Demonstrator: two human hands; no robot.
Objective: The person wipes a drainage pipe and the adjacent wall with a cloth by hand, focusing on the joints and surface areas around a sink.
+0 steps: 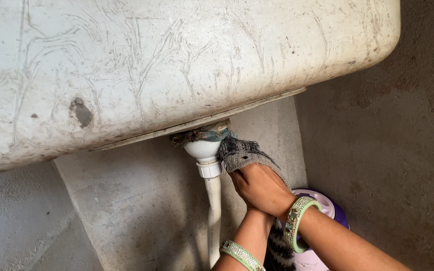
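Note:
A dirty white sink basin point(177, 60) fills the top of the view, seen from below. Under it hangs a white drain cup point(203, 149) with a threaded collar point(209, 169) and a thin white pipe point(213, 216) running down. My right hand point(263, 188) presses a frayed grey cloth point(242, 153) against the right side of the drain cup. My left hand point(252, 210) lies beneath the right one and is mostly hidden; only its wrist shows. Both wrists wear studded bangles point(297, 223). A striped end of cloth point(279, 251) hangs below my hands.
Rags or old packing point(204, 133) are stuffed where the drain meets the basin. A grey concrete support wall point(141, 200) stands behind the pipe, with rough wall point(388, 165) to the right. A purple and white plastic container point(322, 206) sits under my right forearm.

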